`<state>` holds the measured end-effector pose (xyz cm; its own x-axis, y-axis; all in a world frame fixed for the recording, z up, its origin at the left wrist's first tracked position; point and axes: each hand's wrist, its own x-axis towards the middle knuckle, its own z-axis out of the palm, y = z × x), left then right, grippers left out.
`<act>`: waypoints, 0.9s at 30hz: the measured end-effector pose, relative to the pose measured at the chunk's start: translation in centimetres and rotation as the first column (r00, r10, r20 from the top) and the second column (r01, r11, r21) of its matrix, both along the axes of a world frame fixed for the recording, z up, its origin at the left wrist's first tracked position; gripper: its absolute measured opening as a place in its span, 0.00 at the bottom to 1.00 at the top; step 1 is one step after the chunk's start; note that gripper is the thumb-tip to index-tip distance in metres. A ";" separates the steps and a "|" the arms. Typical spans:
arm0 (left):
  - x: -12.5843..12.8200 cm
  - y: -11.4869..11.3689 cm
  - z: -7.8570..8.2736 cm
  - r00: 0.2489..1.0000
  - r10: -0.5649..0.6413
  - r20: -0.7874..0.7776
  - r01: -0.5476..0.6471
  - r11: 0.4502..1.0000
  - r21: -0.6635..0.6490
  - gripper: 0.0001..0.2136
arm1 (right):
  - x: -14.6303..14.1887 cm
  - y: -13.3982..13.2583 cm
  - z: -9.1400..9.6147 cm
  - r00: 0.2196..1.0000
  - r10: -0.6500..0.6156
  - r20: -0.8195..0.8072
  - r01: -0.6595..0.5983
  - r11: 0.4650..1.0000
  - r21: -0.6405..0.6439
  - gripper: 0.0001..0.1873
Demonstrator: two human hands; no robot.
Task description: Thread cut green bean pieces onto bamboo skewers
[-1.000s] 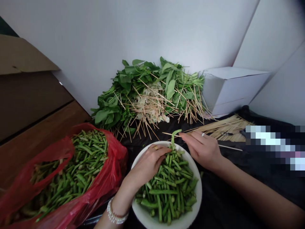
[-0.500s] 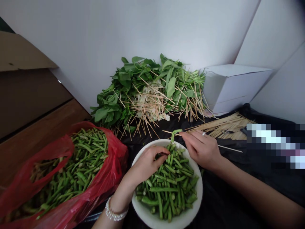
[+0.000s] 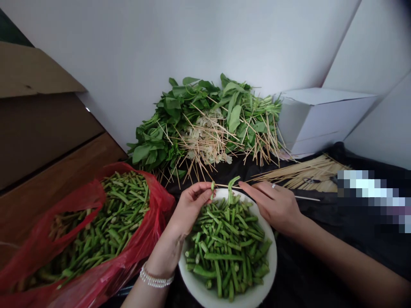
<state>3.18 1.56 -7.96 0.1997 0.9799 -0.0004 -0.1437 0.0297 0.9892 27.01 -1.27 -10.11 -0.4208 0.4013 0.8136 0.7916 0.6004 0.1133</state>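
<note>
Over the rim of a white bowl heaped with cut green beans, my left hand pinches one short piece of green bean. My right hand grips a thin wooden skewer, whose far end points left to the piece in my left fingers. A bent green bean is threaded on the skewer just ahead of my right fingertips. Part of the skewer is hidden behind the right hand.
To the left, a red plastic bag holds many more cut beans. Bundles of skewered leafy greens lie against the wall. Loose skewers spread on black sheeting at right, near a white box. A cardboard box stands at far left.
My left hand has come up from the beans in the bowl with a piece and now holds it at the skewer's tip. My right hand stays nearly in place with the skewer.
</note>
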 end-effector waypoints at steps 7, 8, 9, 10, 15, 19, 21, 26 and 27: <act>-0.4 0.2 0.2 0.968 0.023 0.251 0.027 0.981 -0.194 0.15 | -0.3 -0.1 -0.1 0.998 -0.013 0.069 0.012 1.000 0.012 0.16; -0.4 0.2 0.2 0.967 0.024 0.254 0.028 0.980 -0.199 0.14 | -0.3 -0.1 -0.1 0.997 -0.009 0.074 0.008 1.000 0.004 0.16; -0.4 0.2 0.2 0.967 0.026 0.253 0.027 0.979 -0.204 0.14 | -0.3 -0.2 -0.1 0.997 -0.005 0.077 0.005 1.000 -0.005 0.16; -0.4 0.2 0.3 0.967 0.028 0.252 0.025 0.978 -0.206 0.14 | -0.3 -0.2 -0.2 0.997 -0.003 0.078 0.004 1.000 -0.011 0.16; -0.2 0.1 0.3 0.969 0.032 0.247 0.018 0.980 -0.199 0.14 | -0.4 -0.3 -0.2 0.997 0.001 0.079 -0.001 1.000 -0.009 0.16; -0.2 0.2 0.2 0.970 0.033 0.241 0.018 0.978 -0.207 0.14 | -0.5 -0.3 -0.2 0.996 0.002 0.084 -0.001 1.000 -0.018 0.16; -0.3 0.2 0.1 0.970 0.041 0.240 0.009 0.979 -0.205 0.14 | -0.5 -0.3 -0.2 0.996 0.000 0.088 0.001 1.000 -0.016 0.16; -0.4 0.4 -0.1 0.966 0.062 0.250 -0.013 0.982 -0.191 0.14 | -0.5 -0.3 -0.3 0.997 -0.005 0.082 0.007 1.000 -0.019 0.18; -0.4 0.4 -0.1 0.966 0.065 0.250 -0.016 0.981 -0.195 0.14 | -0.5 -0.3 -0.3 0.997 -0.004 0.079 0.005 1.000 -0.019 0.18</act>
